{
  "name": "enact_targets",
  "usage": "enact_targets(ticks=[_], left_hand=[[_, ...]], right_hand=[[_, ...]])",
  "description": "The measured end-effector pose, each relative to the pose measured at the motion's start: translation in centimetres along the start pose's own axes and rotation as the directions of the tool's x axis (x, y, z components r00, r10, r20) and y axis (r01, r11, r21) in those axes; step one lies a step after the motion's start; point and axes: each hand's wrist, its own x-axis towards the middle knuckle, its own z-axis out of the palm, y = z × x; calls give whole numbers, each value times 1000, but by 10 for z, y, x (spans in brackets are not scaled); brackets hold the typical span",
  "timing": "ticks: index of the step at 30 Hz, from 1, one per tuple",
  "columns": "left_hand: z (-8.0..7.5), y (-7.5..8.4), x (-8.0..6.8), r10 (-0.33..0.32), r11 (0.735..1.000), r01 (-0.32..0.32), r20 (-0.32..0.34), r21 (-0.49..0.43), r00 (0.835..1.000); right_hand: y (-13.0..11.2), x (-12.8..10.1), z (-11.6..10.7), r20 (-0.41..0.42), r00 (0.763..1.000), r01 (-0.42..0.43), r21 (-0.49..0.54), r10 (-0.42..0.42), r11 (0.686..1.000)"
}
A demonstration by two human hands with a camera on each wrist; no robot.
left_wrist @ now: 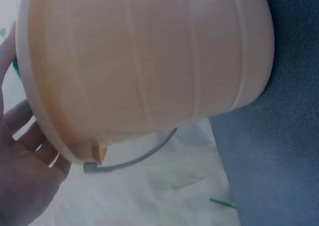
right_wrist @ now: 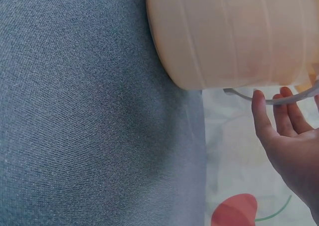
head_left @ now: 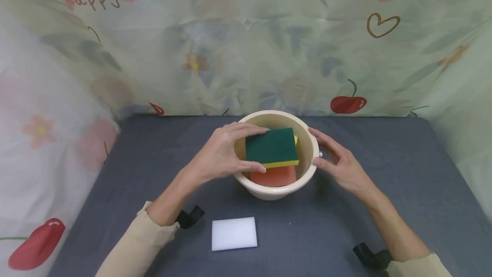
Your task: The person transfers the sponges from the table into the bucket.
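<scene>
A cream bucket point(head_left: 276, 190) stands on the dark cloth. My left hand point(head_left: 219, 151) reaches over its left rim and holds a green and yellow sponge point(head_left: 272, 145) between thumb and fingers, green side up, at the bucket's mouth. Under it an orange-red sponge point(head_left: 273, 176) lies inside, and a bit of yellow shows at the right. My right hand point(head_left: 340, 166) touches the outside of the right rim with thumb and fingertips. In the right wrist view, its spread fingers are by the grey bucket handle point(right_wrist: 289, 100). In the left wrist view the bucket hides most of the held sponge.
A white sponge block point(head_left: 234, 234) lies on the dark tablecloth point(head_left: 153, 157) in front of the bucket, near my left forearm. Behind the table hangs a patterned curtain point(head_left: 246, 67). Black straps point(head_left: 190, 217) are at both wrists.
</scene>
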Motion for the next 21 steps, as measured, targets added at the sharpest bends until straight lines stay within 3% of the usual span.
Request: enact_targets(ticks=[8,21], left_hand=[[9,0,1,60,998,-59,-16,8,998],[13,-4,-2,93,996,-93,-9,-5,996]], right_hand=[[1,-1,1,-8,1000,3,-10,-3,1000],[2,1,1,-22,1000,3,-9,-3,1000]])
